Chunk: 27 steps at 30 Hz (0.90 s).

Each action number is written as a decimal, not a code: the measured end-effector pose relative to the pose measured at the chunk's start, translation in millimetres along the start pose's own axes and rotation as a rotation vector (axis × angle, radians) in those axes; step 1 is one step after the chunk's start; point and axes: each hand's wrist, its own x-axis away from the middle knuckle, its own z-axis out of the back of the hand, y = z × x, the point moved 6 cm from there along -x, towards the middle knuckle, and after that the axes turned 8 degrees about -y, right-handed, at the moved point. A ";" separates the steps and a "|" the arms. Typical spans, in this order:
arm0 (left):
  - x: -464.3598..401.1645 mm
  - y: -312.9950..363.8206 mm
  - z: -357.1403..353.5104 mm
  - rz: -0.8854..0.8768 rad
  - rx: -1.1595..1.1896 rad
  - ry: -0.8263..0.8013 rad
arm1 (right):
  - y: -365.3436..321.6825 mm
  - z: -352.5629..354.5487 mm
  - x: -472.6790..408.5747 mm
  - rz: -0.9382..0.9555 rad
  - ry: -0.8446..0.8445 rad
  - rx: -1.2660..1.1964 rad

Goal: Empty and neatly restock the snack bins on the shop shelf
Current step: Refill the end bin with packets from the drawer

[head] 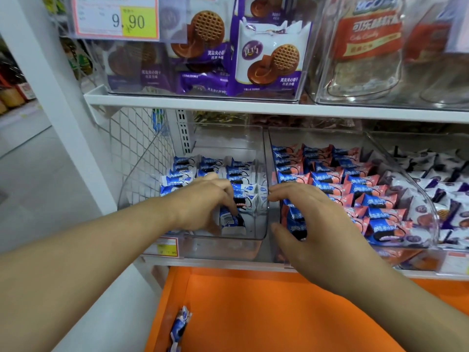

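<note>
Down at the bottom, nearest the camera, one stray packet [180, 326] lies on the orange ledge [253, 313], well below both hands and closer to the left forearm than the right.

Left hand [203, 201] is inside the clear left bin [253, 235], fingers curled round a blue-and-white pack [232, 221] at the front. That pack stands more or less upright, long axis up and down, while the blue rows [205, 168] sit just behind the grip, running back toward the wire mesh [137, 148]. So the stock it belongs with is straight ahead of the fingers.

Right hand [304, 214] hangs over the front of the pink bin [431, 224], fingers spread and loosely bent above the pink packs [355, 189]. It touches or nearly touches them, hard to say, and doesn't seem to be clamped on anything. Those packs lie right under and beyond its fingertips.

Looks like the left bin is mid-restock: back rows tidy, front floor bare. Probably the left hand's job next, since it's the one already in there.
</note>
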 end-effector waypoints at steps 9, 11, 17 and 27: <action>-13.3 11.8 4.1 -0.029 -0.031 0.156 | 1.3 1.0 -1.1 -0.003 -0.007 -0.009; -17.6 11.9 7.8 0.033 0.004 0.222 | 0.3 1.4 -1.2 -0.007 -0.008 -0.011; -24.4 6.7 6.5 0.064 0.118 0.278 | 0.9 0.4 -0.1 0.002 -0.014 -0.007; 8.8 -6.2 18.5 0.155 0.331 0.279 | 3.8 -1.4 0.3 0.019 0.001 -0.017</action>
